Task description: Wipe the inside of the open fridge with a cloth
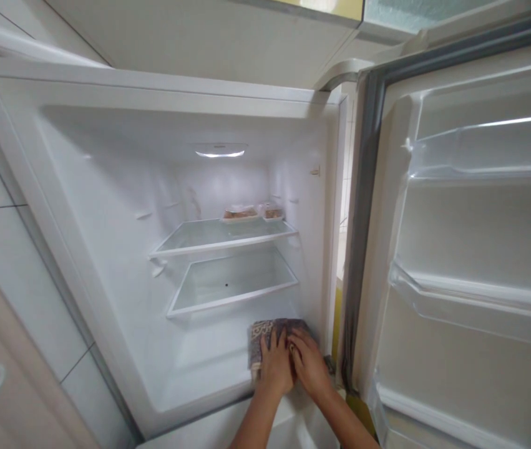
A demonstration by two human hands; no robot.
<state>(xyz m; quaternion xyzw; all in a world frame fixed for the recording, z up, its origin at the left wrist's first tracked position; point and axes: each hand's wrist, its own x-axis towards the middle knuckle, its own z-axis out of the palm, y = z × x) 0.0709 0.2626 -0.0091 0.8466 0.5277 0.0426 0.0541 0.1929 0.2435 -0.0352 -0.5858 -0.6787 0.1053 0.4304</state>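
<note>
Both hands rest on a folded, patterned cloth. Left hand has its fingers spread out over the top of it. Right hand sits just beside it, with bent fingers near a fold. I can't tell if those fingers pinch the cloth or only push on it. The thumbs are hard to see too.

Think of the middle of the open fridge as the middle of a clock. The cloth is at about five o'clock, low down by the front edge, at the side where the door hangs. It looks thick, with many layers, but I can't tell if something is inside.

To handle it well, I think both hands should push evenly, so the layers don't slide apart. The spread fingers can hold the top flat while the bent ones look after the loose fold. Going slowly near the front edge seems smart, since the cloth could slip or bunch up there.

Now for what holds things. On the top shelf there are two small packs near the back. One pack is at one o'clock and looks orange-brown. Another pack is at two o'clock, right near it. What's in them is too small to tell. Under that is a lower shelf with one little dark spot on it. At three o'clock, the door has see-through bins. At twelve o'clock, a lamp shines.
</note>
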